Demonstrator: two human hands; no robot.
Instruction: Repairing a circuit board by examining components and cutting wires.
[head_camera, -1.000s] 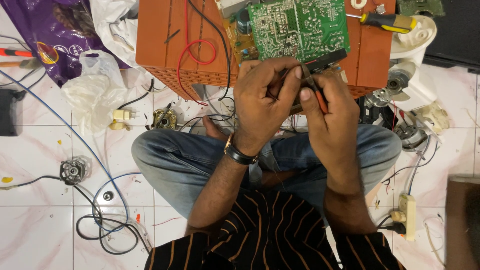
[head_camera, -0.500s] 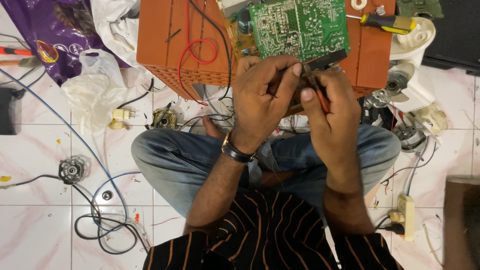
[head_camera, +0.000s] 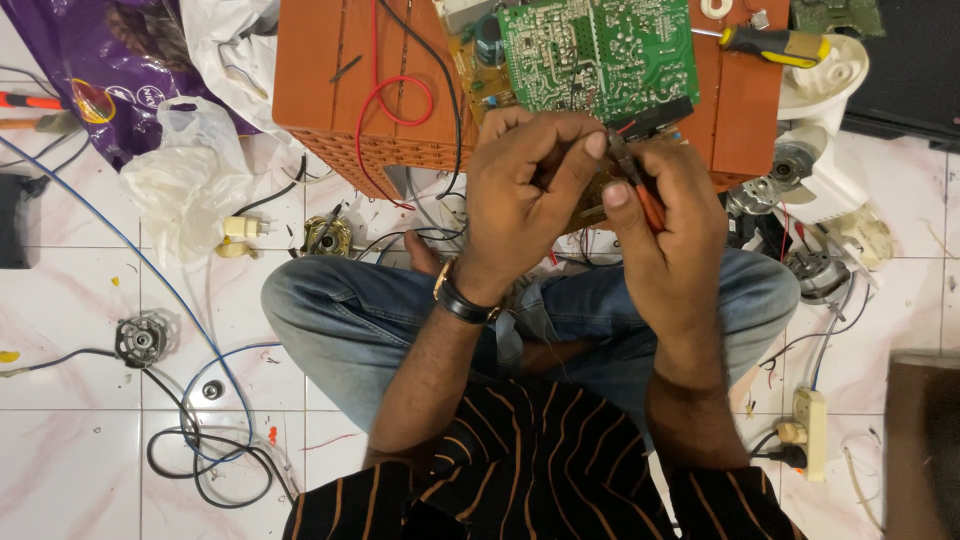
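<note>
Hands barely shift from a moment ago: your left hand (head_camera: 525, 185) stays pinched on a small hidden part, your right hand (head_camera: 665, 225) stays closed on red-handled pliers (head_camera: 640, 190), just below the green circuit board (head_camera: 600, 55).

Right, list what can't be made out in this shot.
- Head view: what the left hand pinches is hidden by its own fingers.
- The tool in the right hand shows only orange handles; its tip is covered by the fingers.
- The circuit board is cut off by the top edge.
- The screwdriver tip is too small to tell.
</note>
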